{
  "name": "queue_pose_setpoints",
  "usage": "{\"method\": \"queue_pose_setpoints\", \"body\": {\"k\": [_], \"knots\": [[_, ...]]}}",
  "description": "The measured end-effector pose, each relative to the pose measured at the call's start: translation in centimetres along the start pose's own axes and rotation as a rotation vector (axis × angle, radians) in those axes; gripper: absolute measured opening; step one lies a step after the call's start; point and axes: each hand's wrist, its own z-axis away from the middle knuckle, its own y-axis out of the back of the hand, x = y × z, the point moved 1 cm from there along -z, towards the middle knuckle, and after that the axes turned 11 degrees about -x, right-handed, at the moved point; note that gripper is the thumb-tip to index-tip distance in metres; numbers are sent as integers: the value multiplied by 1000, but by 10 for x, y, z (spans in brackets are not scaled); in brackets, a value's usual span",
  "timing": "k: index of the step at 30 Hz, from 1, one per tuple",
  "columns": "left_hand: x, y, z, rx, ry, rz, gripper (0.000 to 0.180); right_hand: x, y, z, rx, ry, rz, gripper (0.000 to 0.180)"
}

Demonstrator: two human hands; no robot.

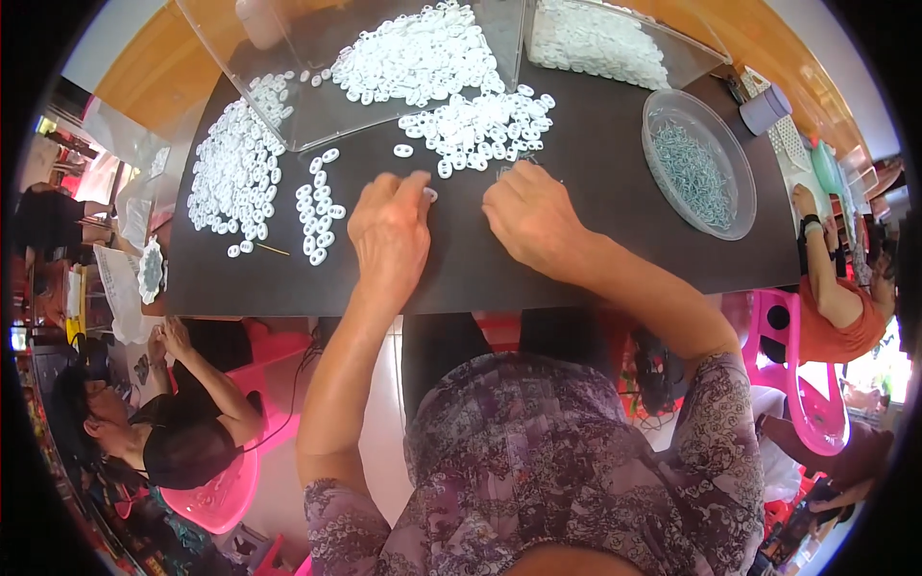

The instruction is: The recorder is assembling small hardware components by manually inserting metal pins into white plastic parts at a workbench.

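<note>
1. In the head view, the person's left hand (389, 221) is above the dark table (456, 264), its fingers curled down. A white two-holed piece (430, 195) shows at its fingertips; whether it is pinched or merely touched cannot be told.
2. The right hand (530, 213), beside the left with a gap between, has its fingers bunched nearly closed. Its fingertips are hidden, so its hold cannot be told. Thin metal bits (504, 173) lie just beside them.
3. Beyond both hands spreads a loose pile of white pieces (480, 130); one stray piece (403, 151) lies just ahead of the left hand.
4. Left of the left hand sits a small cluster of pieces (319, 213), perhaps a set-aside portion, though nothing confirms they are finished. Farther left is a larger heap (230, 178).
5. Much appears left to handle: beyond the near pile, a clear bin (346, 132) holds a big mound (413, 62). Well to the right of the right hand, a round clear tray (745, 219) holds many small metal hooks (690, 163).
</note>
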Motion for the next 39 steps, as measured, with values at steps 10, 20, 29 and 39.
{"method": "queue_pose_setpoints", "body": {"k": [10, 20, 29, 39], "knots": [[-8, -21, -43, -39, -149, -239, 16, -7, 32, 11, 74, -200, -274, 16], [-14, 2, -18, -53, -114, -198, 26, 2, 36, 19, 168, -308, -381, 14], [-16, -4, -31, -72, -188, -187, 20, -3, 29, 20, 130, -302, -406, 15], [-17, 6, -28, -122, -149, -62, 13, -1, 26, 24, 134, -356, -434, 15]]}}
